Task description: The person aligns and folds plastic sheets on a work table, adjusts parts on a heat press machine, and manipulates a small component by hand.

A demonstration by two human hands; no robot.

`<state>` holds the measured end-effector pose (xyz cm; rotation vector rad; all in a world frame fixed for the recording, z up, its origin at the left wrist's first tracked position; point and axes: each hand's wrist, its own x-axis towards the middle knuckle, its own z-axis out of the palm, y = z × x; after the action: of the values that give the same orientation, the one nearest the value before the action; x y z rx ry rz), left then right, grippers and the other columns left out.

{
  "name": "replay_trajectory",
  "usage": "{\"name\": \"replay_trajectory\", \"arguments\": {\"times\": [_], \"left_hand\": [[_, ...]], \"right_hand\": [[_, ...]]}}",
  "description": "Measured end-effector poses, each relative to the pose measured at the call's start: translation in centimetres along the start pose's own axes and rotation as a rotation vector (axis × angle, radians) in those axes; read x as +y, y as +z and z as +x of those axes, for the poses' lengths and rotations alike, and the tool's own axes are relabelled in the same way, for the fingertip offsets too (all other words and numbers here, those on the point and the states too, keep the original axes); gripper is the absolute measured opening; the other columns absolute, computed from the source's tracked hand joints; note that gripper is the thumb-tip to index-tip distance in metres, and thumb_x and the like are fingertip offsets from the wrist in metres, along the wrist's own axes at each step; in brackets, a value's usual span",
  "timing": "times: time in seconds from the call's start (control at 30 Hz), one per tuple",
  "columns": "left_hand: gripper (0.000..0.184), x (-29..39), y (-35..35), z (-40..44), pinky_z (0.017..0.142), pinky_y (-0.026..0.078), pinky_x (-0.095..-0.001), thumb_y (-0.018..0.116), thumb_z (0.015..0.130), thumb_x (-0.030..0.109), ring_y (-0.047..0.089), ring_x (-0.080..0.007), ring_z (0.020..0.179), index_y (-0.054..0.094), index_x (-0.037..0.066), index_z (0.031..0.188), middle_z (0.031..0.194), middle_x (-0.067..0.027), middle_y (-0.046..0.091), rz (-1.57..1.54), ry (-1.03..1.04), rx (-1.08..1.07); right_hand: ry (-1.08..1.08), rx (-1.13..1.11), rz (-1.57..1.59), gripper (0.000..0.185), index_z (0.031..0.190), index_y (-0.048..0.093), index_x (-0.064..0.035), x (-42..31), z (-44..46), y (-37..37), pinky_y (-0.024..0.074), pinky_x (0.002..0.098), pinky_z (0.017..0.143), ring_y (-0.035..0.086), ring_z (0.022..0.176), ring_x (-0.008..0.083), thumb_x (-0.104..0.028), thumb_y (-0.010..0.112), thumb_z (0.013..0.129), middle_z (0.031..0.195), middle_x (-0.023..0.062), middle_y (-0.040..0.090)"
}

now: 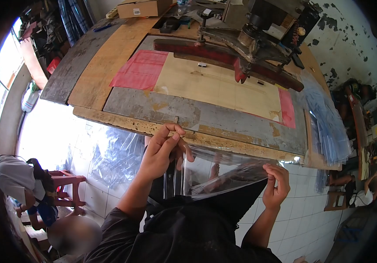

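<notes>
A clear plastic sheet [223,177] hangs stretched over my lap, just in front of the table's front edge. My left hand [160,151] is at its left upper side, thumb and index finger pinched together and the other fingers curled beside the film. At the right end, my right hand [277,186] pinches the sheet's corner between thumb and fingers. Glare and transparency hide exactly where the film passes behind the left fingers. Beyond the hands, a cream board [214,85] with pink end pieces lies on the grey plate [153,104].
A press with a red metal bar [210,57] stands over the board. More clear plastic sheets [328,118] drape at the table's right; others [116,153] lie on the floor at left. A cardboard box [140,8] sits at the back. People sit on both sides, one beside a red stool [68,186].
</notes>
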<state>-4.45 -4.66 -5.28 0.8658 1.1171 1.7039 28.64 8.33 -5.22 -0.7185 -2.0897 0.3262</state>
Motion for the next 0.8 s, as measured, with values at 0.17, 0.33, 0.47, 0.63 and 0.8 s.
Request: {"name": "replay_trajectory", "arguments": {"times": [0.17, 0.33, 0.47, 0.63, 0.8], "left_hand": [[0.020, -0.1, 0.2, 0.0, 0.046, 0.043, -0.0221, 0.041, 0.116, 0.023, 0.058, -0.0131, 0.046, 0.050, 0.004, 0.117, 0.079, -0.0186, 0.074, -0.081, -0.052, 0.011], [0.022, -1.2, -0.2, 0.1, 0.044, 0.042, -0.0203, 0.049, 0.113, 0.026, 0.060, -0.0114, 0.047, 0.053, 0.004, 0.113, 0.073, -0.0132, 0.072, 0.064, 0.038, 0.089], [0.024, -0.1, 2.0, 0.1, 0.044, 0.041, -0.0197, 0.051, 0.112, 0.025, 0.061, -0.0108, 0.047, 0.057, 0.002, 0.114, 0.074, -0.0123, 0.073, 0.097, 0.092, 0.232], [0.019, 1.0, 0.8, -0.1, 0.048, 0.042, -0.0185, 0.060, 0.108, 0.016, 0.061, -0.0070, 0.052, 0.057, 0.001, 0.119, 0.075, -0.0094, 0.074, 0.036, -0.145, 0.110], [0.023, 1.8, 0.1, -0.9, 0.048, 0.045, -0.0205, 0.064, 0.107, 0.020, 0.065, -0.0097, 0.054, 0.058, -0.001, 0.115, 0.077, -0.0092, 0.075, 0.170, -0.218, -0.054]], "right_hand": [[-0.009, -0.003, -0.003, 0.006, 0.100, 0.071, -0.0038, 0.0, 0.0, -0.1, 0.0520, 0.0370, 0.089, 0.074, 0.098, 0.0263, -0.001, 0.066, 0.097, 0.102, 0.0091, 0.078], [-0.018, -0.004, 0.010, 0.007, 0.101, 0.071, -0.0034, -0.2, 0.3, -0.1, 0.0522, 0.0370, 0.089, 0.074, 0.098, 0.0266, 0.000, 0.067, 0.097, 0.101, 0.0092, 0.078], [-0.024, -0.007, -0.005, 0.008, 0.101, 0.071, -0.0031, -0.2, 0.3, -0.3, 0.0527, 0.0373, 0.089, 0.074, 0.098, 0.0266, 0.001, 0.067, 0.096, 0.102, 0.0092, 0.078], [-0.003, 0.004, -0.019, 0.009, 0.101, 0.071, -0.0032, 0.0, 0.2, -0.7, 0.0530, 0.0376, 0.088, 0.073, 0.097, 0.0268, 0.002, 0.066, 0.095, 0.103, 0.0094, 0.078], [-0.066, 0.045, -0.065, 0.011, 0.101, 0.071, -0.0034, -0.1, 0.2, -1.5, 0.0526, 0.0382, 0.087, 0.073, 0.095, 0.0273, 0.004, 0.066, 0.095, 0.103, 0.0095, 0.077]]}}
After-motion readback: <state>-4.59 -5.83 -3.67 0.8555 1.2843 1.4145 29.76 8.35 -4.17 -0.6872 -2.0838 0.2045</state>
